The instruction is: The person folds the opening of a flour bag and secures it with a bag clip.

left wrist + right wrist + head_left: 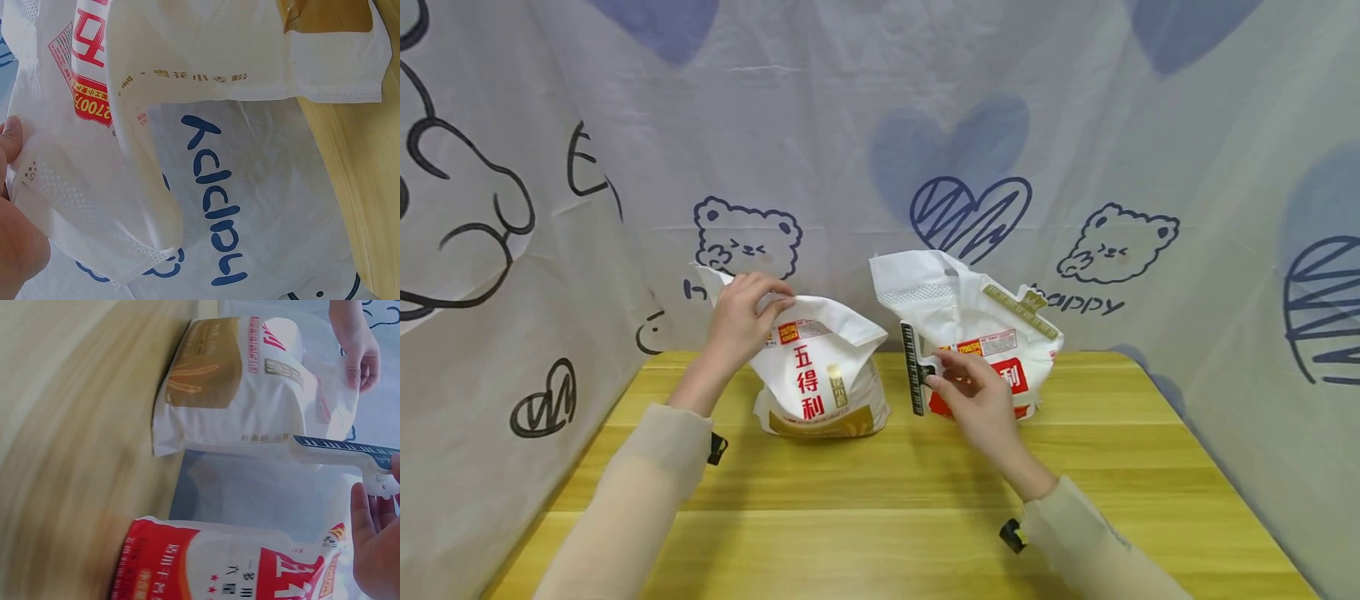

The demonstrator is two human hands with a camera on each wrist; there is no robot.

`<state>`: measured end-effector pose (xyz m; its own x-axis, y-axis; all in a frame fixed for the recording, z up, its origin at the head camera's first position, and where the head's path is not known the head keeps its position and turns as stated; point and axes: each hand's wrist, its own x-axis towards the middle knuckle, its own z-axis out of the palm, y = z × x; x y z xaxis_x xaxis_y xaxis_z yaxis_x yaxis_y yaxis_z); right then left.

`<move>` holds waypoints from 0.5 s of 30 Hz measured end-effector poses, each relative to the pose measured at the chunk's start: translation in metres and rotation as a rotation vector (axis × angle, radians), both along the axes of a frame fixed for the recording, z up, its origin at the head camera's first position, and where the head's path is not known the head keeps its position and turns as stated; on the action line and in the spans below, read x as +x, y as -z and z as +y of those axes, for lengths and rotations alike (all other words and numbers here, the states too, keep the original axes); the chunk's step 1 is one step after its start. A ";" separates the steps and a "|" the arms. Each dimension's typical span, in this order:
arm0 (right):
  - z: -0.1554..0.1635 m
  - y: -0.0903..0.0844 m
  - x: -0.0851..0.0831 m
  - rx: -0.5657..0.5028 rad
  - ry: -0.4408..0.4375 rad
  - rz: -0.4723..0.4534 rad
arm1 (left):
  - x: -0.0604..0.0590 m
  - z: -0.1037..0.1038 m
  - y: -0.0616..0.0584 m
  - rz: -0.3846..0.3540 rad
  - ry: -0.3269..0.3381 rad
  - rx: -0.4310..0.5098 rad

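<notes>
A white flour bag (820, 367) with red lettering and a gold base stands left of centre on the table. My left hand (745, 312) pinches the upper left edge of its loose top. In the left wrist view the bag's top (69, 187) hangs as a wide flap beside the thumb. My right hand (973, 400) holds a dark striped bag clip (913, 371) by its middle, in front of a second bag. The right wrist view shows the clip's striped bar (344, 445) over its white part, apart from the left bag.
The second flour bag (917, 279), white and red, leans at the right. A gold bag clip (1021, 310) lies across its upper part. Both bags stand on a wooden table (850, 542), with a printed cloth (820, 100) hanging behind and at the sides.
</notes>
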<state>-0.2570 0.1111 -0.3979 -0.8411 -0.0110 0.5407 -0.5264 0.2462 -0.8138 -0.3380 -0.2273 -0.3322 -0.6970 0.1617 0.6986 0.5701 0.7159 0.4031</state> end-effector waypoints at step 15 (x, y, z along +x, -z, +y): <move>-0.010 -0.026 -0.022 0.093 -0.009 0.121 | -0.001 0.001 0.000 0.018 0.000 -0.002</move>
